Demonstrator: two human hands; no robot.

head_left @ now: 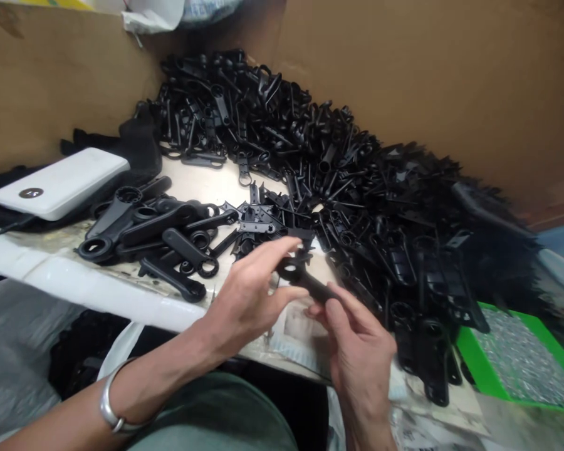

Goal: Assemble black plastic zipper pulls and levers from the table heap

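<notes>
My left hand (251, 291) and my right hand (357, 354) meet over the table's front edge. Together they grip one black plastic lever-shaped part (305, 279) with a ring at one end. The left fingers pinch its ring end. The right thumb and fingers close on its shaft. A silver bracelet (110, 407) sits on my left wrist. Behind the hands a big heap of the same black parts (357, 181) spreads across the table. A smaller group of finished-looking black levers (155, 232) lies to the left.
A white power bank (59, 183) with a cable rests on dark cloth at far left. A green tray (470, 363) of small silvery pieces sits at right. Brown cardboard walls (427, 75) enclose the back. A white bag hangs below the table edge (89, 282).
</notes>
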